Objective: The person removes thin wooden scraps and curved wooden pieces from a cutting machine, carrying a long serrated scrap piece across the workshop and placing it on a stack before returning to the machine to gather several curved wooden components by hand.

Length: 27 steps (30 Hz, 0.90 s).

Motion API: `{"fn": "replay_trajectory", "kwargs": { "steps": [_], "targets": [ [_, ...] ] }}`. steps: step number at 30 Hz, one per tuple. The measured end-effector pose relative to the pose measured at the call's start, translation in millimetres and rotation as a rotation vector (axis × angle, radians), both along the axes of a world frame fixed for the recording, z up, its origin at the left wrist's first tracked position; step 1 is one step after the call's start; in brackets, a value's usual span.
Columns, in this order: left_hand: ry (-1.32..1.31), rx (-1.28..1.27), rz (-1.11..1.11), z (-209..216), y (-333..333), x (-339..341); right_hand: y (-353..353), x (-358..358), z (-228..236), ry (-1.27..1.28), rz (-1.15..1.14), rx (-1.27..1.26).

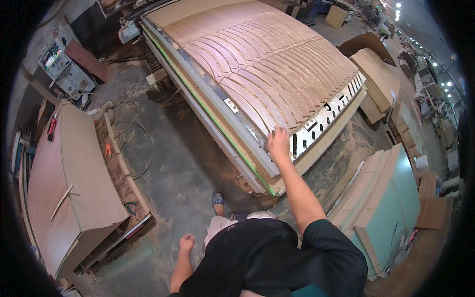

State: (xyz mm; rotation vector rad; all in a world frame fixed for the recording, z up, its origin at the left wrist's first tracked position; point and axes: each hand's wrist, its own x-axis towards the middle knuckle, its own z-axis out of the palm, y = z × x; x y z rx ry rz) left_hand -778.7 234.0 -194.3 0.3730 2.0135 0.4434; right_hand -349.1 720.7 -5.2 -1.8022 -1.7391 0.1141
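Note:
My right hand (279, 144) reaches out to the near corner of a large machine bed. Its fingers are bent together at the end of the outermost of several curved wooden strips (251, 105), and the fingertips are partly hidden. The strips lie side by side in rows, cut out of a brown wooden panel (208, 22). Along the panel's near end runs a pale, dusty band with dark slots (308, 141). Low at my left side hangs my left hand (186, 242), fingers curled in and nothing seen in them, away from the bed.
On the left lies a curved wooden panel stack (74, 198) bearing red-handled pliers (52, 127) and a thin wood strip (61, 203). Green-faced boards (391, 198) stand at right, with more stacked boards (373, 81) beyond. A hose or cable (150, 158) loops across the dusty floor.

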Motion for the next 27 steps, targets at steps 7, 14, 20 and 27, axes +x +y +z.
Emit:
{"fn": "replay_trajectory", "kwargs": {
  "steps": [7, 14, 20, 27],
  "targets": [
    [0.008, 0.232, 0.366, -15.7, 105.7, -109.1, 25.3, 6.7, 2.8, -0.165, -0.155, -0.266],
    [-0.043, 0.172, 0.303, -14.8, 133.5, -135.4, 36.6, 1.1, 24.4, -0.194, -0.179, -0.456],
    [-0.065, 0.059, 0.25, -27.4, 103.9, -120.8, 40.3, 2.5, 39.8, -0.11, -0.197, -0.397],
    [-0.123, -0.061, 0.159, -35.2, 80.4, -114.0, 45.6, 6.7, 17.9, -0.073, -0.194, -0.305]
  ]
}}
